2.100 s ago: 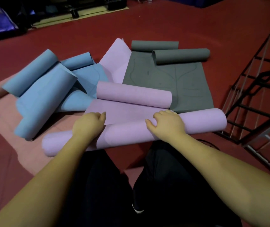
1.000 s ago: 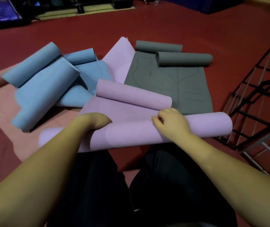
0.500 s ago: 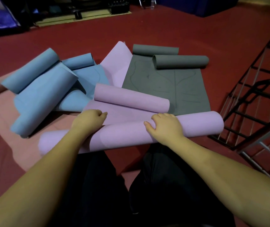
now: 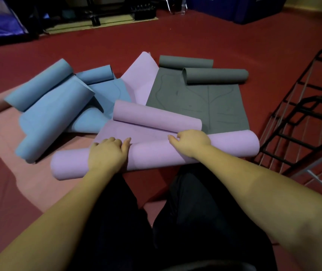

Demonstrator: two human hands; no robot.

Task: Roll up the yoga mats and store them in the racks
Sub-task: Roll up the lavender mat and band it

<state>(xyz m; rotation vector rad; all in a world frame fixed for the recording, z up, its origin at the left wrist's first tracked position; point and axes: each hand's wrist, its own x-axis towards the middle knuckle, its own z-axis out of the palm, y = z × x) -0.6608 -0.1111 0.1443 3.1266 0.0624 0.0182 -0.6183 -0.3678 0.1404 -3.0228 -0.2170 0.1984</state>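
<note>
A purple yoga mat (image 4: 129,132) lies on the floor in front of my knees. Its near end is wound into a thick roll (image 4: 156,155). Its far end curls into a smaller roll (image 4: 156,116), and a short flat strip lies between the two. My left hand (image 4: 107,153) sits on top of the thick roll left of the middle, fingers curled over its far side. My right hand (image 4: 190,142) grips the same roll right of the middle, fingers hooked over the top edge. A black metal rack (image 4: 302,124) lies tilted at the right.
Partly curled blue mats (image 4: 54,110) are piled on the left over a pink mat (image 4: 3,143). A grey mat (image 4: 195,102) with a curled end (image 4: 215,76) lies behind the purple one. Red floor surrounds the pile, and dark equipment stands along the far wall.
My left hand came from behind the thick roll back onto its top. My right hand shifted its hold slightly. The roll stays in about the same spot.
</note>
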